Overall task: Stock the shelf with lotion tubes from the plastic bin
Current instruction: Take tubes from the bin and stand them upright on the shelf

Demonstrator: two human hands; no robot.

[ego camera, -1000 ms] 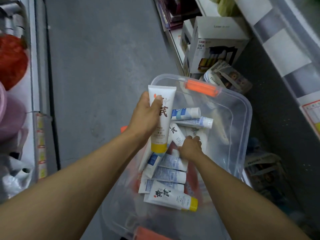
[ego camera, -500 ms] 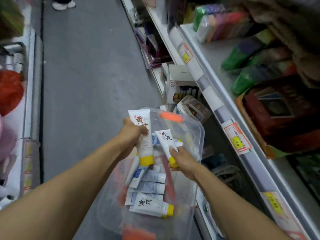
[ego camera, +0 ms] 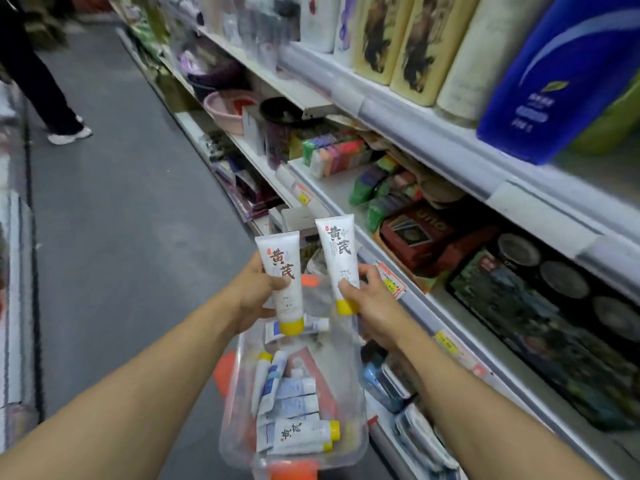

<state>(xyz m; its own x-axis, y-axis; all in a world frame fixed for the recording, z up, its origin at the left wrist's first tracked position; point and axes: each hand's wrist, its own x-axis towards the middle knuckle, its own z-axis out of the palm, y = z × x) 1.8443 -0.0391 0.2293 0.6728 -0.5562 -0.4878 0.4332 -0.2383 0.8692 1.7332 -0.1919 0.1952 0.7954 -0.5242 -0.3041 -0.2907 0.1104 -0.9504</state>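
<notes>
My left hand (ego camera: 254, 292) grips a white lotion tube with a yellow cap (ego camera: 282, 271), cap downward. My right hand (ego camera: 372, 303) pinches a second white tube with a yellow cap (ego camera: 339, 254), also cap downward. Both tubes are held up above the clear plastic bin (ego camera: 356, 441), which sits on the floor below my arms. Several more tubes (ego camera: 294, 410), white and blue-labelled, lie piled inside the bin. The shelf unit (ego camera: 433, 147) runs along my right side.
The shelves hold sponge packs (ego camera: 336, 154), card boxes (ego camera: 415, 230), large bottles (ego camera: 554, 74) and a pink basin (ego camera: 228, 109). A person's legs and shoe (ego camera: 65, 133) stand up the aisle at the far left. Grey floor (ego camera: 121, 237) stretches ahead.
Both hands rose from the bin, each with a tube. My right hand took its tube out of the pile. My view tilted up from the bin to the shelves.
</notes>
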